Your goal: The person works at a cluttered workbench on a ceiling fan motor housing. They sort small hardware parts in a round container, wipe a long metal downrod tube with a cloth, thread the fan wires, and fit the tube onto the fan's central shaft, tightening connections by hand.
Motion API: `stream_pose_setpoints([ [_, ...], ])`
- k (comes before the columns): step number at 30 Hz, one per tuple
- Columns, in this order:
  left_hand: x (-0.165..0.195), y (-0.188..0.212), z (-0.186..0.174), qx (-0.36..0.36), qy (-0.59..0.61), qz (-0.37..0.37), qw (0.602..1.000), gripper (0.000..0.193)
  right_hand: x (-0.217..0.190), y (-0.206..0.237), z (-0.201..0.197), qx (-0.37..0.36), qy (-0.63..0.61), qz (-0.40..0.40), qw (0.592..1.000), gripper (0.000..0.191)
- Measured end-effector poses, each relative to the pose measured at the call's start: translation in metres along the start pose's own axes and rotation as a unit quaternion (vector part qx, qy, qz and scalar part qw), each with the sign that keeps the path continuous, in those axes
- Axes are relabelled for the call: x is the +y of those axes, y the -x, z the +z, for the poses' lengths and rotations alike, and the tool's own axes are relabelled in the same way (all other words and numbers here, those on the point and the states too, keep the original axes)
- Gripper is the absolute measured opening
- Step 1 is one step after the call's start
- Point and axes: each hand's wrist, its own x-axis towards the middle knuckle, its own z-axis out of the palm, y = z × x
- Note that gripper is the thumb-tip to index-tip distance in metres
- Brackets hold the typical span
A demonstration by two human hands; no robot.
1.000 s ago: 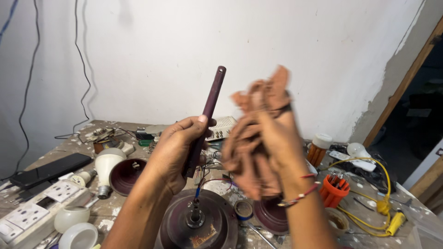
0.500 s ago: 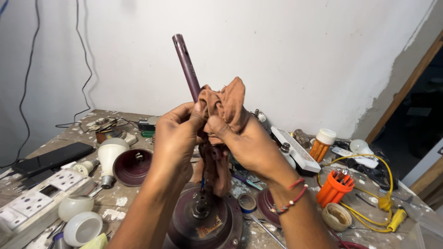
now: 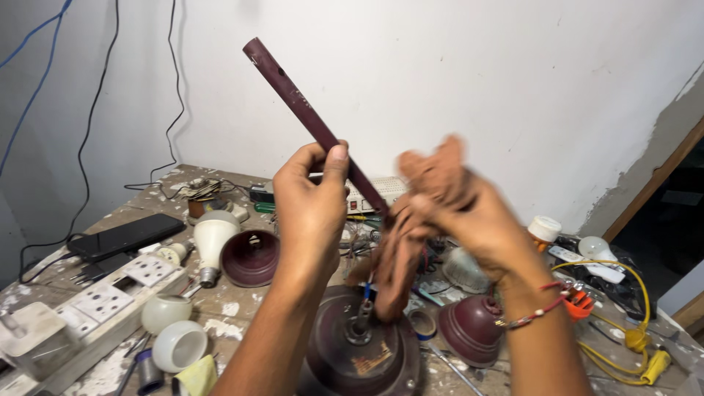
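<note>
My left hand (image 3: 312, 209) grips a dark maroon metal rod (image 3: 293, 95) that tilts up to the left, its open end near the top of the view. My right hand (image 3: 473, 220) clutches a crumpled brown cloth (image 3: 411, 227) wrapped around the rod's lower part; the cloth is blurred. Below both hands a maroon ceiling fan motor (image 3: 363, 352) with a central shaft lies on the workbench. A red thread band circles my right wrist.
The paint-spattered bench holds two maroon canopy cups (image 3: 251, 257) (image 3: 469, 330), a white bulb (image 3: 213, 242), bulb domes (image 3: 180, 345), a switch board (image 3: 103, 301), a black phone (image 3: 125, 236), a power strip (image 3: 374, 192), yellow cable (image 3: 631, 330) and an orange holder (image 3: 579, 302).
The rod has tilted further to the left. My right hand with the cloth has slid down the rod and away from my left hand, toward the right.
</note>
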Motion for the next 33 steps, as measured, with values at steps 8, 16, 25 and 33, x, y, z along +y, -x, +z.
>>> stream_pose_setpoints([
  [8, 0.003, -0.029, -0.036, -0.07, 0.014, -0.09, 0.993, 0.022, -0.015, -0.02, -0.032, 0.284, -0.051, -0.135, 0.948, 0.03],
  [16, -0.001, -0.041, -0.049, -0.114, -0.011, -0.171, 0.979, 0.028, -0.029, -0.077, -0.048, 0.288, 0.098, 0.075, 0.95, 0.037],
  [25, -0.006, -0.041, -0.046, -0.114, -0.028, -0.191, 0.975, 0.035, 0.003, -0.059, -0.04, 0.098, 0.375, 0.186, 0.903, 0.06],
  [33, -0.008, -0.013, -0.01, -0.192, -0.037, -0.181, 0.964, 0.039, -0.006, 0.011, 0.006, -0.036, 0.003, 0.149, 0.988, 0.044],
])
